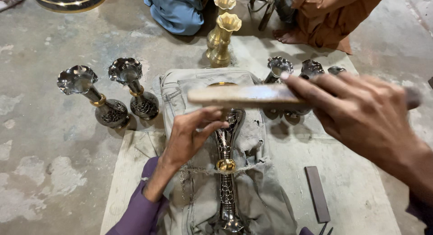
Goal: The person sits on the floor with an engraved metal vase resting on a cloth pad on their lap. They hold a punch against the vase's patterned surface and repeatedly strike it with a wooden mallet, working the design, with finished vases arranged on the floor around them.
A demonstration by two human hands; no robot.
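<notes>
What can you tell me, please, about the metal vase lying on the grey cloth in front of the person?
The vase is slim, dark silvery metal with engraved scale-like patterning and a shiny gold band at its narrow waist. It lies on its side along the worn grey cloth, one flared end toward the camera. The left hand rests on its upper part, fingers curled over it. The right hand holds a flat stick across above it.

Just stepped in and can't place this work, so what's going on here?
A person sits at a low board with a dark patterned metal vase lying on a grey cloth. The left hand steadies the vase's neck, while the right hand holds a flat stick across above it. Two dark vases stand on the floor to the left, two brass vases behind, and a dark flat bar lies on the board.
</notes>
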